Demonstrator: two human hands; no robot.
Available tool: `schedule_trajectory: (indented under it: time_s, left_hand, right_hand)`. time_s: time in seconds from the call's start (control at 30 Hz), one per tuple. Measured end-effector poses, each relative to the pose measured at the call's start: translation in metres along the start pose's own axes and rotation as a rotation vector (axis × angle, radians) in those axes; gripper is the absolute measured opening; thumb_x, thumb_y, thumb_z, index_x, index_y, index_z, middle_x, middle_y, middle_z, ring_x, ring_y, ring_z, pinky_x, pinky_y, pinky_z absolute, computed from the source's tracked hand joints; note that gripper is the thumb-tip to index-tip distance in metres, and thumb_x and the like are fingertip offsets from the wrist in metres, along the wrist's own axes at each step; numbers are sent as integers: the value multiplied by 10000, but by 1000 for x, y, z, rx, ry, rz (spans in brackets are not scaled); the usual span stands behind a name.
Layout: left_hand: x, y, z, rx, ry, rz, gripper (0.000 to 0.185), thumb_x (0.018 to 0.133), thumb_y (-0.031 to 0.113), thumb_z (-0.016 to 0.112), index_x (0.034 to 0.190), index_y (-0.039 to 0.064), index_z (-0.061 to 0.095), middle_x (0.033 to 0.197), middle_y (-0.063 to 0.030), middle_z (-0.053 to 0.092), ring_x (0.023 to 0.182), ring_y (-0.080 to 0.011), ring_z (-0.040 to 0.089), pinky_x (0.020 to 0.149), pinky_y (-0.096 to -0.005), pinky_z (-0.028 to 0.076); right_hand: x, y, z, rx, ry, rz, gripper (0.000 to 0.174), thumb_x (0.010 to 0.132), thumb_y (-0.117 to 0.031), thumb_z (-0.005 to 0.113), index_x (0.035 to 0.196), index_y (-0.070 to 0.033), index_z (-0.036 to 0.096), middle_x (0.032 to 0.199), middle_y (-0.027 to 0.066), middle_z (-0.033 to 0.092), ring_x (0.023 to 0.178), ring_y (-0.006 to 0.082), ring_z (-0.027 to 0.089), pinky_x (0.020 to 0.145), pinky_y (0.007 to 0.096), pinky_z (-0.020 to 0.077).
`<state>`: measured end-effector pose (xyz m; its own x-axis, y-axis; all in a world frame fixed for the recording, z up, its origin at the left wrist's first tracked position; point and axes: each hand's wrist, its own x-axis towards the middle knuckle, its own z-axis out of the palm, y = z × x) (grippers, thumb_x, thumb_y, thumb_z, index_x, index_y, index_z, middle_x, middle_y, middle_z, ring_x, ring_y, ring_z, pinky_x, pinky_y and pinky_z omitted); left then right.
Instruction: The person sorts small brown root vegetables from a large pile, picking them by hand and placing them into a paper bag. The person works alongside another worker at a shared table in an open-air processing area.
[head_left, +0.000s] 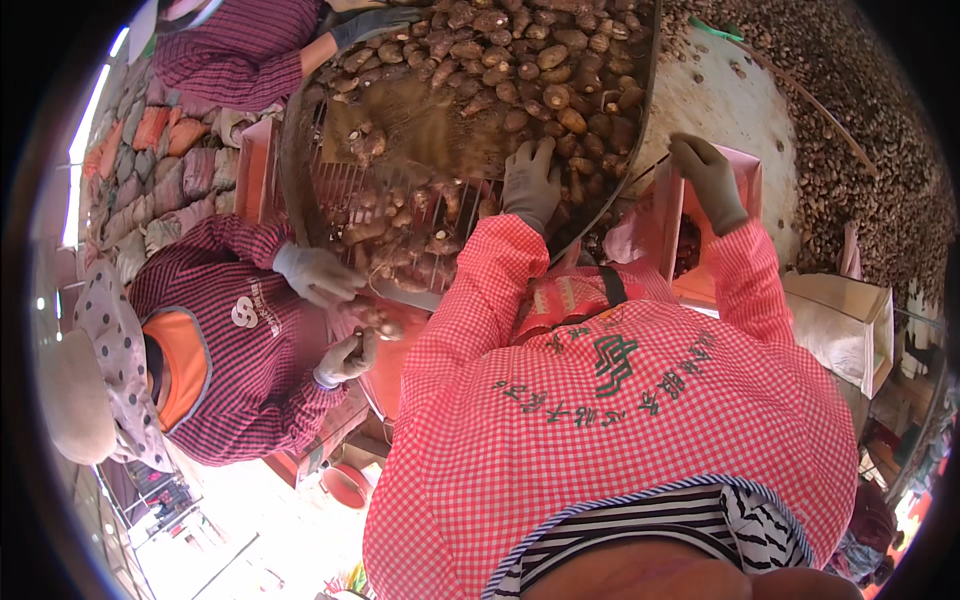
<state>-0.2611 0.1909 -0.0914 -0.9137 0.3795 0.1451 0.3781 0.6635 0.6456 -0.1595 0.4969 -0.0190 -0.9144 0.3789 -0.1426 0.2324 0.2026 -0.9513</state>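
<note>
My left hand (532, 184), in a grey work glove, rests palm down at the near edge of a sorting table (298, 172). Its fingers are slightly apart and touch the heap of brown taro-like tubers (555, 97); whether anything lies under the palm is hidden. Off to the right, my gloved right hand (706, 180) is raised above a red plastic crate (739, 180). From its curled fingers a thin dark tool (651, 169) sticks out to the left; its handle is hidden. Small tubers (375, 229) lie over the slatted part of the table.
On my left a co-worker (232, 322) in gloves handles a tuber (386, 328). Another person's gloved hand (375, 26) reaches onto the tubers at the far side. Filled sacks (165, 180) are stacked at left. A large pile of tubers (847, 112) covers the floor at right.
</note>
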Motion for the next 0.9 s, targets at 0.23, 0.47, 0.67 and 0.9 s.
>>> schedule_trajectory:
  time_s: [0.23, 0.47, 0.67, 0.9]
  left_hand:
    - [-58, -39, -29, -20, 92, -58, 469, 965, 62, 660, 1420, 172, 680, 1406, -196, 659, 1308, -448, 597, 1108, -517, 501]
    - [-135, -78, -56, -48, 239, -193, 442, 958, 70, 675, 1395, 133, 692, 1319, -194, 698, 1233, -438, 661, 1042, -507, 551]
    - [-166, -18, -86, -676, 497, -407, 368, 1032, 131, 667, 1387, 33, 672, 1351, -161, 714, 1301, -353, 647, 1069, -432, 557]
    - [-211, -54, -91, -1923, 59, -799, 291, 1141, 290, 545, 1261, 43, 643, 1117, -102, 706, 852, -291, 669, 735, -427, 598]
  right_hand:
    - [85, -71, 157, -787, -145, -244, 565, 1023, -416, 736, 1470, -77, 672, 1373, 195, 747, 1250, 317, 723, 1060, 399, 552]
    - [51, -44, 217, -21, -689, 140, 484, 1072, -301, 706, 1486, -58, 640, 1223, 80, 783, 961, 132, 707, 821, 318, 594]
    - [-54, -33, 236, 94, -564, -259, 445, 1078, -276, 702, 1468, -67, 654, 1201, 96, 782, 1049, 207, 730, 889, 373, 596]
    - [-58, -26, 202, -641, -403, -641, 493, 988, -314, 744, 1446, -143, 683, 1302, 203, 756, 1221, 404, 707, 1045, 473, 567]
